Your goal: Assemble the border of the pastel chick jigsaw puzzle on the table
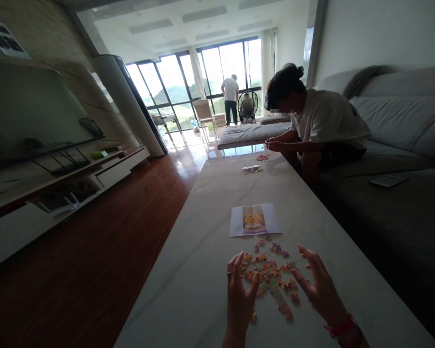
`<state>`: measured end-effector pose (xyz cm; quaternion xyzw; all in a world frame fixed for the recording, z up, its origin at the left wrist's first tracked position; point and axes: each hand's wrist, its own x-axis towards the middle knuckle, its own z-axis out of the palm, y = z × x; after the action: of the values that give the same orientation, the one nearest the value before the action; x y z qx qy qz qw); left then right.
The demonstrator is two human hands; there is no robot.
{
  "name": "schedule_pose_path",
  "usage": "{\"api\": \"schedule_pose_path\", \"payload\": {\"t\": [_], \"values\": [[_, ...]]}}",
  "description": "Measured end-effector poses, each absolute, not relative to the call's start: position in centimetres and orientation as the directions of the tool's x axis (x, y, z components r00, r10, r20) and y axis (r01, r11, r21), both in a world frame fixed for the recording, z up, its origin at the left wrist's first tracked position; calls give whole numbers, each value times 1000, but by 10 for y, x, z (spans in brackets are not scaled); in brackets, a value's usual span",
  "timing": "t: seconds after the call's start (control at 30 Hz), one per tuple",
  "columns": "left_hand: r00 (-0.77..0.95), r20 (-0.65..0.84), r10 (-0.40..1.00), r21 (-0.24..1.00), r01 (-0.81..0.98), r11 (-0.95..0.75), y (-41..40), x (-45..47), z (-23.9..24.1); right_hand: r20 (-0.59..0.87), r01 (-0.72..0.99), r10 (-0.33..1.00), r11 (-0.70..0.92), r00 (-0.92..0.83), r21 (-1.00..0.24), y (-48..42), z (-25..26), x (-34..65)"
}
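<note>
Table (203,232), left hand (239,296), right hand (321,286), maybe forty pieces (271,278), one print (254,220)

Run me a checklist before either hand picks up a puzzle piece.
1. Left hand free: ok, open and holding nothing.
2. Right hand free: ok, spread open and empty.
3. Puzzle pieces within reach: ok, scattered loose on the table between the two hands.
4. Reference picture visible: ok, lying flat just beyond the pieces, uncovered.
5. Pieces face up: cannot tell, too blurred.
6. Co-worker's hands clear of this pile: ok, they are at the table's far end.
</note>
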<state>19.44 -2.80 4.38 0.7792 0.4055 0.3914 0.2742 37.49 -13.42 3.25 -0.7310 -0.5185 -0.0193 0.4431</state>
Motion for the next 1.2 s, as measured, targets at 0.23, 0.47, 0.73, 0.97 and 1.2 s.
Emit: {"api": "schedule_pose_path", "payload": {"t": [0.23, 0.47, 0.73, 0.97, 1.2], "values": [[377, 364, 852, 756, 415, -507, -29, 198, 46, 475, 768, 757, -55, 448, -638, -131, 39, 372], [364, 393, 844, 749, 406, -524, -31, 201, 47, 476, 767, 764, -38, 436, -641, -130, 39, 371], [358, 411, 838, 741, 404, -536, -31, 200, 41, 482, 762, 761, -23, 433, -647, -132, 42, 370], [347, 413, 842, 729, 428, -534, -26, 195, 38, 466, 749, 772, -20, 432, -663, -132, 41, 372], [340, 439, 831, 722, 417, -552, -26, 197, 38, 465, 746, 775, -12, 427, -666, -130, 42, 370]]}}
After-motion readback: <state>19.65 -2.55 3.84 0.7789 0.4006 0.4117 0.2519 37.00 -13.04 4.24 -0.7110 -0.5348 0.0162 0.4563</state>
